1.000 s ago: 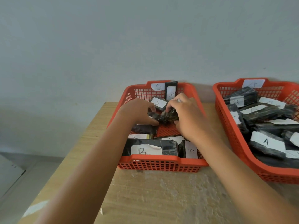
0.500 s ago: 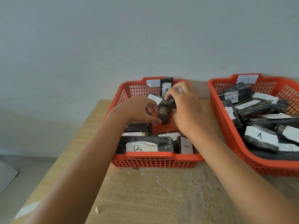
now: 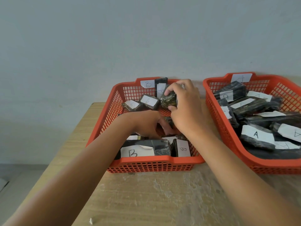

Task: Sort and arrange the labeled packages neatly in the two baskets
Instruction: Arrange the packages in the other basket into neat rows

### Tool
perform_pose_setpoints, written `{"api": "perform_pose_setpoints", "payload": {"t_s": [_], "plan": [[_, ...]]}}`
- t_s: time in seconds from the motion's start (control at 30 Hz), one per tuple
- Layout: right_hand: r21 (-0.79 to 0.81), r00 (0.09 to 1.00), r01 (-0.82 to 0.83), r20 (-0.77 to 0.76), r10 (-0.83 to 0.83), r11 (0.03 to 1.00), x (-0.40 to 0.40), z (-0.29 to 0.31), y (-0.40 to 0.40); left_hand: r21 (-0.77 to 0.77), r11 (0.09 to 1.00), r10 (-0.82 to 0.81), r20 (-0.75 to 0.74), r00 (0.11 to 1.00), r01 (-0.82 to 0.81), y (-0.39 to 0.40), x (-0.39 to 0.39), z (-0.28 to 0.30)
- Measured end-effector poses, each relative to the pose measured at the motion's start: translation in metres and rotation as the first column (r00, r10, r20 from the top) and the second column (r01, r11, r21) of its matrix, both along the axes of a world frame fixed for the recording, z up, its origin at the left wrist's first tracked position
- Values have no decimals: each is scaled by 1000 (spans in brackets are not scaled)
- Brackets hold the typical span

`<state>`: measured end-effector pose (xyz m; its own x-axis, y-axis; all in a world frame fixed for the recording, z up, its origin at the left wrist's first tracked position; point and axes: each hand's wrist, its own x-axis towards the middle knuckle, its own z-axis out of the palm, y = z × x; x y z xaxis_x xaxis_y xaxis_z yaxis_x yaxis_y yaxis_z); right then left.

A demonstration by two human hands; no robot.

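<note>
Two orange baskets stand on a wooden table. The left basket (image 3: pixel 156 162), tagged B, holds several black wrapped packages with white B labels. My right hand (image 3: pixel 185 108) grips a small dark package (image 3: pixel 168 100) near the basket's back, beside an upright package (image 3: pixel 160 88) at the back wall. My left hand (image 3: pixel 146 124) reaches down into the basket's middle, fingers curled among packages; what they hold is hidden. Two B packages (image 3: pixel 147 101) lie at the back left. Two more (image 3: pixel 146 150) stand along the front wall. The right basket (image 3: pixel 228 141), tagged A, holds several A-labelled packages (image 3: pixel 257 136).
The table (image 3: pixel 154 198) ends at its left edge, with the floor below. A plain wall rises right behind both baskets. Bare tabletop lies in front of the baskets, under my forearms.
My right hand has carried the small dark package toward the back of the B basket. My left hand has let it go and dropped lower into the basket's middle.
</note>
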<state>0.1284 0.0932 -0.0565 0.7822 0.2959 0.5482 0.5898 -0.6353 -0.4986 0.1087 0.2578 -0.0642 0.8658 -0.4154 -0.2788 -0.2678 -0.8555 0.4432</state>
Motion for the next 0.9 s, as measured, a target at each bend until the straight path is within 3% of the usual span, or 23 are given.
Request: {"api": "perform_pose_setpoints", "payload": {"t_s": [0.13,0.2,0.3,0.4,0.5,0.57,0.63,0.8,0.9], "plan": [[13,1000,-13,-5,13,1000,1,-1,1,1,1000,-12,-1,1000,12,0,-3,5],[11,1000,-12,-2,12,1000,1,-1,1,-66,996,59,41,997,-57,4,-5,10],[-2,1000,-13,2,13,1000,1,-1,0,-207,951,294,365,883,-232,19,-3,18],[-29,999,-42,5,42,999,1,-2,0,-107,919,371,561,740,-380,39,-6,23],[-63,994,-110,-16,109,992,0,-2,2,-20,886,414,481,773,-462,55,-13,23],[-89,991,-131,-29,129,987,0,-2,3,170,866,395,345,851,-471,55,-15,19],[-102,992,-126,-29,123,987,0,-2,4,311,825,392,286,875,-471,52,-13,18],[-59,993,-120,-13,120,991,1,-3,3,372,811,414,182,892,-452,50,-8,21],[-4,996,-89,6,89,996,3,-2,1,329,844,330,303,894,-424,39,-8,22]]}}
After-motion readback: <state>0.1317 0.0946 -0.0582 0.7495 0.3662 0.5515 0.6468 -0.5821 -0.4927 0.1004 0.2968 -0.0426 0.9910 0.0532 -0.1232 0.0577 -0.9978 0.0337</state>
